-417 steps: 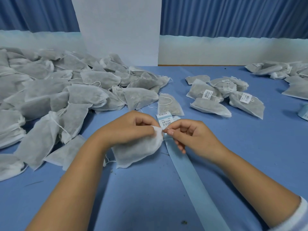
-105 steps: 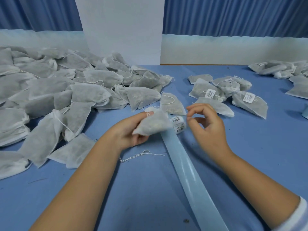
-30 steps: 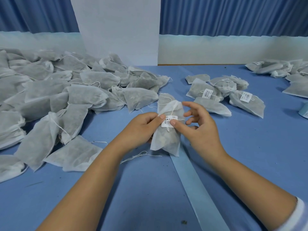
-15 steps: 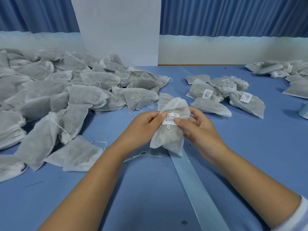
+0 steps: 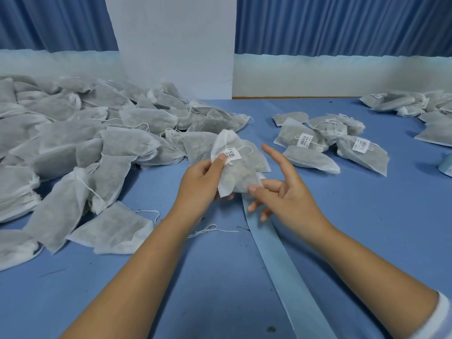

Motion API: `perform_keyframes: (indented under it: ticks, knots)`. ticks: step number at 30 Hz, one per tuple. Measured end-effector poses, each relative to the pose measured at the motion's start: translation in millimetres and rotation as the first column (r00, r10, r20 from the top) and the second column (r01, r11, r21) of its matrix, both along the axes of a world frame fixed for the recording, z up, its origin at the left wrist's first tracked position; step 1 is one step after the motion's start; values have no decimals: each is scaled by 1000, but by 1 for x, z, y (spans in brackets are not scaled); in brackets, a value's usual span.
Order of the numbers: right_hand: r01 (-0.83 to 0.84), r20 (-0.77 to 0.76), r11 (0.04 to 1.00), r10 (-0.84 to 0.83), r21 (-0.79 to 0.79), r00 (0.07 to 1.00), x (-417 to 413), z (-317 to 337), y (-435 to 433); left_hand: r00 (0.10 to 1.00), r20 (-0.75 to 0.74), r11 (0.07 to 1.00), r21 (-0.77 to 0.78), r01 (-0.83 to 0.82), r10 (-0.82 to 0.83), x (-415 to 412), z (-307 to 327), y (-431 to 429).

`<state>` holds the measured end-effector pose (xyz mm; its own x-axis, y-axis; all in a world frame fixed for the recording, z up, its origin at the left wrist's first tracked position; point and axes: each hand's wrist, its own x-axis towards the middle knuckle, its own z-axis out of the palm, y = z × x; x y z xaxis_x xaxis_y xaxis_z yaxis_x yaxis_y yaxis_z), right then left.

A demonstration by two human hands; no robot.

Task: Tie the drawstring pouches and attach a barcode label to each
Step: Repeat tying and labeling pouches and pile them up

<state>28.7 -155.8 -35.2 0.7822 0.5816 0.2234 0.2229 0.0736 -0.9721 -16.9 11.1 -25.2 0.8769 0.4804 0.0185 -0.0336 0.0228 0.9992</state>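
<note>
My left hand grips a white drawstring pouch filled with grey material, held up over the blue table. A barcode label sticks on the pouch's upper part, with my left thumb pressed beside it. My right hand has its fingers spread; the thumb tip touches the pouch's lower right corner and the other fingers are off it. A pale blue label backing strip runs from under the pouch toward me.
A big heap of unlabelled pouches fills the left side. A small group of labelled pouches lies to the right, and more pouches sit at the far right. A loose white string lies near my left wrist.
My right hand has let go of the labelled pouch and opened, its fingers spreading away. My left hand has tilted the pouch slightly left and keeps holding it.
</note>
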Motion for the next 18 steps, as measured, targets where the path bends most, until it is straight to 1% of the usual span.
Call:
perform_keyframes:
  ticks: [3,5,8,9,11,13,14,16,18]
  knots:
    - [160,-6,980,-161,115,987,5,4,-1,999,-40,1000,28,-13,14,0,0,3]
    - [222,-39,967,-219,124,975,11,5,-5,996,-65,998,17,-59,60,1,1,10]
    - [292,-113,949,-279,120,954,18,6,-8,984,-96,988,62,-144,149,2,-3,23]
    - [332,-148,931,-311,151,939,20,6,-8,980,-103,983,85,-161,169,2,-5,27]
    - [408,-260,866,-338,291,904,26,8,-9,971,-133,974,135,-180,198,5,-9,35]
    - [418,-347,822,-290,387,892,31,10,-12,961,-172,967,175,-187,217,9,-15,44]
    - [404,-357,827,-268,391,895,32,10,-14,958,-185,963,203,-179,218,10,-19,47]
    - [348,-335,876,-235,333,913,34,7,-14,955,-196,953,249,-171,223,12,-25,52]
    - [285,-307,923,-201,260,930,31,3,-10,953,-200,952,253,-173,227,14,-29,56]
